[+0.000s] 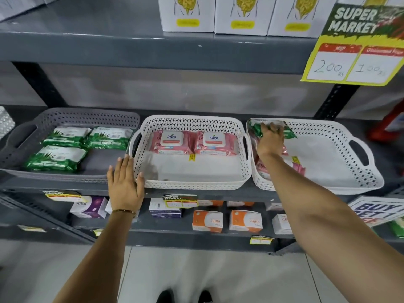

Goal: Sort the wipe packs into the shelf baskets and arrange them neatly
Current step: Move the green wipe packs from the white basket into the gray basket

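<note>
Three baskets stand side by side on the middle shelf. The grey basket point(26, 136) on the left holds three green wipe packs point(56, 158). Two pink wipe packs point(172, 142) lie at the back of the middle white basket point(192, 182). In the right white basket point(349, 154), my right hand point(270, 139) is closed on a green wipe pack point(289, 133) at the far left corner. Pink packs point(298, 167) lie under my forearm, partly hidden. My left hand point(125, 186) rests flat with fingers spread at the shelf edge, between the grey and middle baskets.
White boxes point(240, 14) line the shelf above. A yellow price sign point(354, 60) hangs at the upper right. Small purple and orange boxes point(207, 220) sit on the shelf below. A red object point(391, 125) stands beyond the right basket.
</note>
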Motion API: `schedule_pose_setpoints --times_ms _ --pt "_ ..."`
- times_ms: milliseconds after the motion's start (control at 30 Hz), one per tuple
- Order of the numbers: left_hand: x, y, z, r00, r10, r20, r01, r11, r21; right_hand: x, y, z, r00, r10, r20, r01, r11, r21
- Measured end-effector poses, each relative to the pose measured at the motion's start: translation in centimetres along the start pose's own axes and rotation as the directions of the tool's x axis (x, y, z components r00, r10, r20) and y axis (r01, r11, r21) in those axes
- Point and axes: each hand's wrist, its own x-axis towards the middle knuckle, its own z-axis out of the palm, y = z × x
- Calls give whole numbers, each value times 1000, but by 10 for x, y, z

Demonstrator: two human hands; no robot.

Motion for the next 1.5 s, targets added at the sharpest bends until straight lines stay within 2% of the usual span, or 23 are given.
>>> schedule_pose_setpoints --times_ms 233,433,567,700,833,1067,1133,1333,1400,1500 --pt "0 1 -3 1000 10 -2 -10 1000 -2 -9 -7 -8 994 17 -113 -8 997 76" --pt "-1 0 -5 999 21 24 -21 1000 -13 -20 -21 -24 960 72 -270 -69 997 20" --pt "-2 -1 -8 997 40 62 -39 999 -7 -33 -44 -35 939 -19 -342 -7 997 -77" --pt "-3 -14 -18 987 128 100 -129 992 0 -53 -91 -38 913 -140 -384 83 984 -160" --pt "2 -60 -34 982 142 128 -142 990 -8 -84 -157 -26 864 -283 -416 182 947 -266" --pt "27 -172 -67 975 139 175 -141 990 3 -140 -286 10 824 -473 -311 396 874 -280" --pt "36 -196 -75 974 125 189 -134 990 35 -154 -318 22 787 -555 -270 462 819 -340" --pt "52 -237 -87 971 80 225 -103 990 93 -182 -386 60 686 -727 -24 653 631 -419" --pt "53 -247 -90 972 92 217 -112 990 82 -192 -400 69 675 -735 67 687 593 -420" --pt "55 -255 -92 974 124 191 -137 989 57 -201 -404 85 693 -668 270 715 590 -376"
